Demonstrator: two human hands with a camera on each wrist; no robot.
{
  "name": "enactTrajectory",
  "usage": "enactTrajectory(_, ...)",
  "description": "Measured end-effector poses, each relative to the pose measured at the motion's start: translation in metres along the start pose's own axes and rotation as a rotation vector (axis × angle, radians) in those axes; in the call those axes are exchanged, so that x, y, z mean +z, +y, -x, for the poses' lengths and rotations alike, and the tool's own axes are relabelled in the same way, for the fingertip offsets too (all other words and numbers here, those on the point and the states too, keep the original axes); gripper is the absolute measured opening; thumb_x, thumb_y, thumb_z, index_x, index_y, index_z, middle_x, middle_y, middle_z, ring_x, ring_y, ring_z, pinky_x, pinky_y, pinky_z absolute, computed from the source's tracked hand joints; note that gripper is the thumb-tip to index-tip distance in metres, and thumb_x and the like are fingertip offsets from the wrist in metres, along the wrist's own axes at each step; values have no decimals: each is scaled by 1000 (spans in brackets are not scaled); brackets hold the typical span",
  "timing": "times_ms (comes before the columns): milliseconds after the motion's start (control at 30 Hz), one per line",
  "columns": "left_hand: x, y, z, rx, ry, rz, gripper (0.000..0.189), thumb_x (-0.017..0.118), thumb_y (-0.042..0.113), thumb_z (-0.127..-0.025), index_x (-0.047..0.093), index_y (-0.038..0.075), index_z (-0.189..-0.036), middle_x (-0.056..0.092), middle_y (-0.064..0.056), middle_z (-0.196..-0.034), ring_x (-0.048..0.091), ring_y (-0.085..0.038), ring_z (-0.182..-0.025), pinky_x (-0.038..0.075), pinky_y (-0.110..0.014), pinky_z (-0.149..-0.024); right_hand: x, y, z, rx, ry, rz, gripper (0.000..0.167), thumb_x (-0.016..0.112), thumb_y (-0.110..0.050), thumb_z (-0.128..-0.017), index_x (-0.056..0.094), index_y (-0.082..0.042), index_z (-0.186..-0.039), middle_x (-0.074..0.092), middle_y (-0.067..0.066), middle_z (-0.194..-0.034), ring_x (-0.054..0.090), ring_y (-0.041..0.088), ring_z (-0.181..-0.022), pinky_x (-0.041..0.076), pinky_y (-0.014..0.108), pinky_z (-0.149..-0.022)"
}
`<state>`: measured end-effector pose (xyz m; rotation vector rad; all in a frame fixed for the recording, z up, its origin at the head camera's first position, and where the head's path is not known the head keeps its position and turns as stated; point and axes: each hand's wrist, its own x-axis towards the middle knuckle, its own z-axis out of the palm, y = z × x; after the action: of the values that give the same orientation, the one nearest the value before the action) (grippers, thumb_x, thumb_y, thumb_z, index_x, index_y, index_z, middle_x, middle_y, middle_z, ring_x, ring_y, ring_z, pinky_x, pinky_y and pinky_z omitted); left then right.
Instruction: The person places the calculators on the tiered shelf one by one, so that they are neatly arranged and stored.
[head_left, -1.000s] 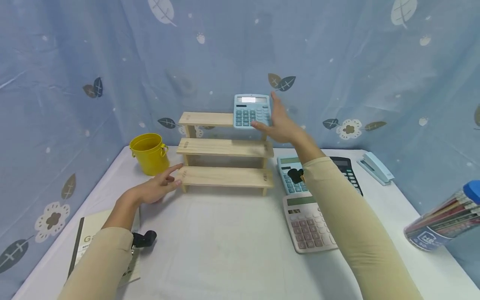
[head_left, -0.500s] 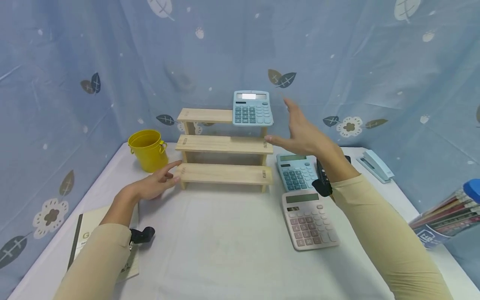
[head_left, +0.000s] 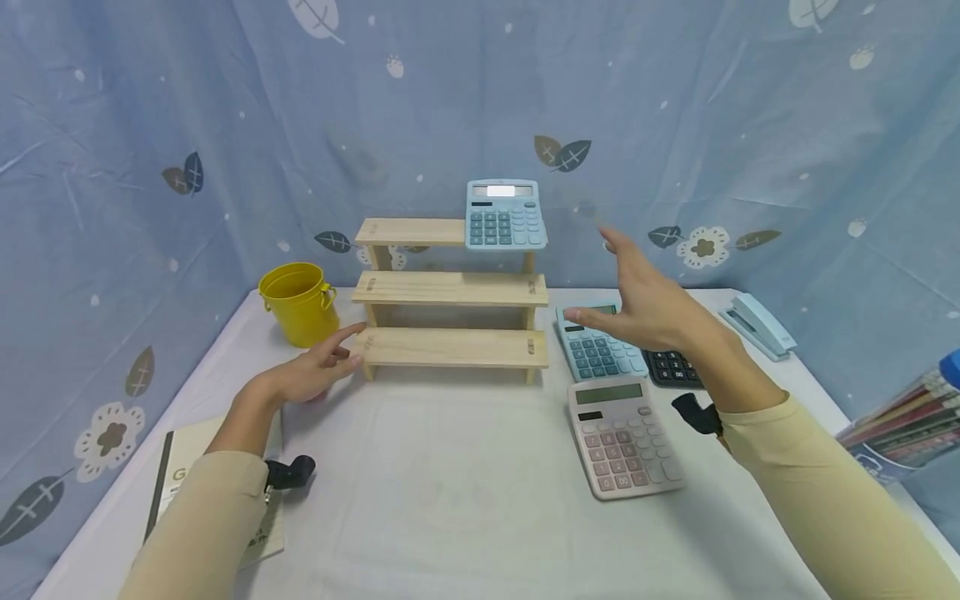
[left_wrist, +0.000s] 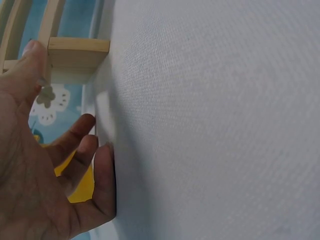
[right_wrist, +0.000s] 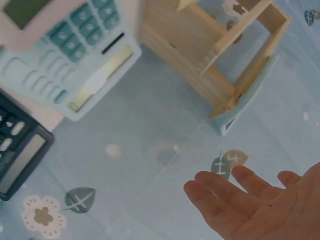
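A light-blue calculator (head_left: 504, 215) leans at the right end of the top tier of a three-tier wooden shelf (head_left: 450, 346). My left hand (head_left: 313, 372) touches the left end of the lowest plank with its thumb and index finger. In the left wrist view, the other fingers (left_wrist: 75, 137) bend loosely beside the shelf, near the tabletop. My right hand (head_left: 651, 302) is in the air right of the shelf, thumb and fingers spread, holding nothing. Below it lie a second light-blue calculator (head_left: 596, 354), partly covered by the hand, and a black calculator (head_left: 671, 368), mostly hidden.
A pink calculator (head_left: 624, 437) lies in front of the blue one. At the right are a light-blue stapler (head_left: 759, 325) and a tub of pencils (head_left: 911, 425). A yellow bucket (head_left: 298, 307) stands left of the shelf; a notebook (head_left: 255, 533) lies under the left forearm.
My right hand has come away from the light-blue calculator on the top tier, moving right and down. That calculator stays on the shelf. My left hand keeps its place at the plank's end.
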<state>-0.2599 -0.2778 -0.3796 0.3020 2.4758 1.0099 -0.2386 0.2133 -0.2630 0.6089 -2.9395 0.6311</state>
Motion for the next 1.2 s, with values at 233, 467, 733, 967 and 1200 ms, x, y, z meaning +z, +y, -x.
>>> enactTrajectory(233,2,1,1,-8,-11,14,81,50,53,-106,-1,34,-166,22,-32,-158,48,-49,-129,55,-49,-90,10,12,27,4,-5,-12,116,72,-59,-91,-9,-19,-165,14,23,-168,56,48,-123,43,68,-101)
enactTrajectory(467,-1,0,0,-9,-7,5,80,48,54,-106,-2,34,-166,22,-33,-159,44,-51,-132,55,-51,-91,17,21,48,25,-44,8,121,70,-64,-90,-14,-19,-164,7,20,-171,33,52,-145,36,70,-107)
enactTrajectory(733,1,-1,-2,4,-5,8,78,48,54,-106,0,37,-165,23,-31,-159,38,-52,-138,54,-50,-93,32,32,67,35,-59,11,122,71,-63,-89,-9,-12,-165,9,27,-168,34,54,-143,37,71,-106)
enactTrajectory(967,0,0,0,11,0,3,77,47,55,-106,1,37,-165,23,-31,-159,38,-52,-138,55,-47,-91,45,35,81,37,-67,-8,123,73,-63,-88,-6,-7,-164,15,32,-165,36,56,-141,38,73,-103)
enactTrajectory(1200,-1,-3,0,18,-2,-4,78,47,57,-105,0,37,-165,23,-32,-158,39,-52,-137,55,-47,-90,61,40,89,22,-83,-25,122,72,-65,-87,-3,-9,-165,14,30,-166,28,55,-146,34,73,-107)
